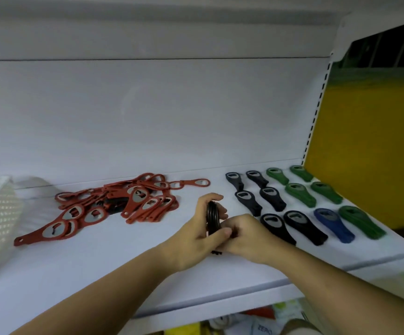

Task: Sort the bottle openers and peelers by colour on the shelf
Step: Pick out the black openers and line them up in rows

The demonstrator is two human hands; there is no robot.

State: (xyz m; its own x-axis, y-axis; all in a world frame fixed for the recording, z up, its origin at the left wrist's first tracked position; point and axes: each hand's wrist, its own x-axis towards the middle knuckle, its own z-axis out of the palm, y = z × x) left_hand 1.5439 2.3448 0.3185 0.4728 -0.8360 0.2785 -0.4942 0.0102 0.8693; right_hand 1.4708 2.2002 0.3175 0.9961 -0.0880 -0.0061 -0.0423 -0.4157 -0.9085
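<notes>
Bottle openers stack (pixel 212 215), black, held on edge at mid-frame just over the white shelf (pixel 99 262). Red openers pile (pixel 133 201) lies centre left. Black rows (pixel 272 199), green openers (pixel 300 194) and one blue opener (pixel 333 224) lie at right. A package (pixel 265 331) at the bottom edge reads roughly "ZERO". Left hand (pixel 193 238) has its fingers curled round the stack. Right hand (pixel 246 235) has curled fingers pinching its lower end.

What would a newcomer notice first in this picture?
A tangled pile of red openers lies left of centre on the shelf. At right, black openers and green openers lie in neat rows, with one blue opener. Between them, left hand and right hand grip a black stack.
</notes>
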